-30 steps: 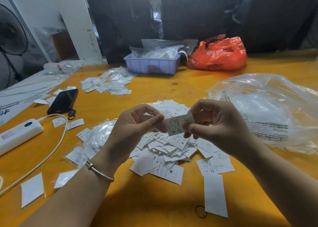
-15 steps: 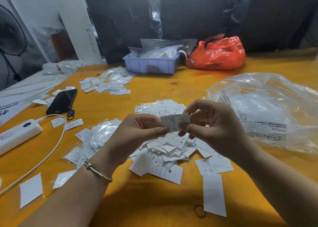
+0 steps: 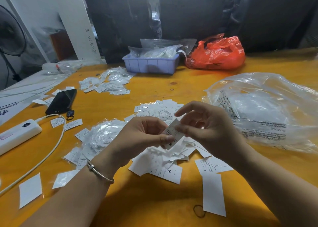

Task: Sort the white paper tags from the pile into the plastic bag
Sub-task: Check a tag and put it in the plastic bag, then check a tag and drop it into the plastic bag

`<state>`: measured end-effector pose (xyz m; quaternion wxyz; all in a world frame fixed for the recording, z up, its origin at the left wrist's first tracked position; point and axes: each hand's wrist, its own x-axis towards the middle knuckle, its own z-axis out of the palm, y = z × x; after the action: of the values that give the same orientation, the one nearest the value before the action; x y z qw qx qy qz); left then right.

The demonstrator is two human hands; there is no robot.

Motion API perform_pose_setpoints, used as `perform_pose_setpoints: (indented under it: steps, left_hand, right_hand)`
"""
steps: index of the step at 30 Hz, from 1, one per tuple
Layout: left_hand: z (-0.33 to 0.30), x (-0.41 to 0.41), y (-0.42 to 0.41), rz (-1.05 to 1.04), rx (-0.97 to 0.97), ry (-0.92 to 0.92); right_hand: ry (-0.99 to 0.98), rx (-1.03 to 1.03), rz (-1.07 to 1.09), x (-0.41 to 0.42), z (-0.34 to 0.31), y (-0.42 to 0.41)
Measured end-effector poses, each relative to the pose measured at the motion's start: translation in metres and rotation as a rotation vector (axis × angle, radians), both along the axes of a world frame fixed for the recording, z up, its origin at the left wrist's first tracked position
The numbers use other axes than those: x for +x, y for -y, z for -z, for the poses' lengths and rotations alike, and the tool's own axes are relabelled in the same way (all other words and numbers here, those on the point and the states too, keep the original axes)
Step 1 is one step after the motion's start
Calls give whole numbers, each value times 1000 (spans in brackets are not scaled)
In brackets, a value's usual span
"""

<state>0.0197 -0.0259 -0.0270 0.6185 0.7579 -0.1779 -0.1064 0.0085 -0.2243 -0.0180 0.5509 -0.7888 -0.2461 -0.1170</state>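
Whereas a second ago the tag lay level between both hands, the left hand (image 3: 137, 137) now pinches the white tag (image 3: 172, 136) alone by its lower end, so that it stands tilted with its S mark showing. Just beneath it lies the pile (image 3: 165, 156) on the orange table (image 3: 154, 201). The right hand (image 3: 206, 128) has opened, its forefinger lifted and its thumb only touching the tag's upper edge. Further right, well apart, sits the clear plastic bag (image 3: 268, 109). The tag seems read and sorted, ready for bagging.
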Motion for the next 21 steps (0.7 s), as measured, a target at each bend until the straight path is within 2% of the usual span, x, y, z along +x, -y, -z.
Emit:
perform_pose_setpoints:
  steps: [6,13,21]
  left_hand:
    - [-2,-2,0,-49,-21,3]
    - [2,-3,6,-14,-47,-18]
    - [1,-3,4,-88,-96,20]
  right_hand:
    - [42,1,19,1,2,0]
    - [9,-49,-53,3,9,-4]
    - [74,-80,14,4,8,-2]
